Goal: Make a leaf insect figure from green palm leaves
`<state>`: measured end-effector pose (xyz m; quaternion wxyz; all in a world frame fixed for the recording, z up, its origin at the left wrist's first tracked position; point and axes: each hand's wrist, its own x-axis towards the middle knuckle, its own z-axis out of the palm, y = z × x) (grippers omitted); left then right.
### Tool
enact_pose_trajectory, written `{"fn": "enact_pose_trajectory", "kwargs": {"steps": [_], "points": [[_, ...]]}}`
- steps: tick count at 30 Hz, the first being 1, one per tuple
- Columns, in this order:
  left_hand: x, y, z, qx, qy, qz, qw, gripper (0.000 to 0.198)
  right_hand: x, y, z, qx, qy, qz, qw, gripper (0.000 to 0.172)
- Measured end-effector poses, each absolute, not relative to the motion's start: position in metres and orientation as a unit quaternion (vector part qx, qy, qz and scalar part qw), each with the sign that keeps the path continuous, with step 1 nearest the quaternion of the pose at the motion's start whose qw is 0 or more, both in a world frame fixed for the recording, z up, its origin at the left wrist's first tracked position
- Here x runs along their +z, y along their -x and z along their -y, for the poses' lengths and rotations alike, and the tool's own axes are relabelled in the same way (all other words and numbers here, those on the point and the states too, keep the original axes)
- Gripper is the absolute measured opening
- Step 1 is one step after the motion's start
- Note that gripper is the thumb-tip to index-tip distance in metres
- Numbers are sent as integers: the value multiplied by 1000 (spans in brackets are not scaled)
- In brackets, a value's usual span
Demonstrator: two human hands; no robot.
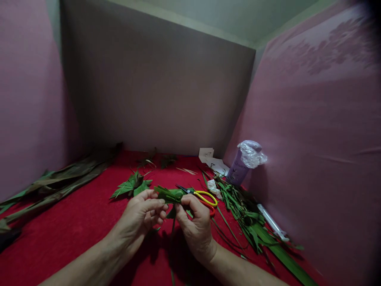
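A small bundle of folded green leaf [169, 194] is held up between both hands above the red cloth. My left hand [142, 212] is closed on its left end, thumb and index finger pinching the leaf. At its right end, my right hand [195, 222] pinches the rolled part between thumb and bent index finger. Scissors with a yellow and a red handle [207, 198] lie just beyond my right hand, their blades pointing left. A thin green stem [173, 226] hangs below the leaf bundle.
Cut leaves [132, 185] lie beyond my left hand. Long dry leaves [64, 178] stretch along the left. At right are a heap of leaf strips [238, 210], a crumpled tissue [214, 188], white papers [216, 165], a purple container with plastic wrap [237, 171] and a clear tube [272, 222].
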<state>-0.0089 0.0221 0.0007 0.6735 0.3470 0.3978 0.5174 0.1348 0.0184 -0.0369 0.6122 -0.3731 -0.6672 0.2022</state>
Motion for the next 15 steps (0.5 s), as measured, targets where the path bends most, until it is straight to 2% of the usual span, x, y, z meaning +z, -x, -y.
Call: {"fn": "enact_pose_trajectory", "kwargs": {"steps": [9,15], "points": [[0,6,-24,570,-411,-385,598,36,-38,-131,-24,387,395,553,623,14],[0,6,-26,562,-443,-401,572,33,-37,-131,-28,428,381,514,638,14]]}}
